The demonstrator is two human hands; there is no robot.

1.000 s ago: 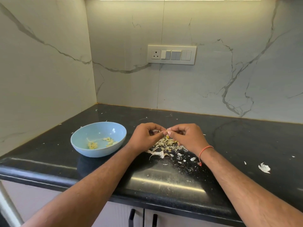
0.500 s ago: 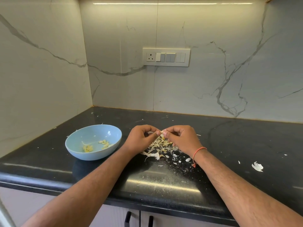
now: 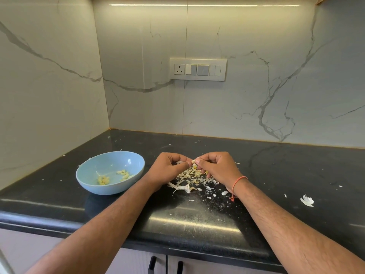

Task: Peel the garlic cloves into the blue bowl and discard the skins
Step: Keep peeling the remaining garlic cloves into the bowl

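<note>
Mid-peel: left hand (image 3: 167, 169) and right hand (image 3: 216, 167) both pinch one clove (image 3: 194, 161) above the skins (image 3: 192, 177), right of the bowl (image 3: 110, 173). Next, probably: strip it, drop it left.

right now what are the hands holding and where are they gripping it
Both hands pinch one small garlic clove between them above the pile of skins: the left hand at its left side, the right hand at its right side, by the fingertips.

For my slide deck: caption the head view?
Both hands peel a garlic clove above skins beside blue bowl.
</note>
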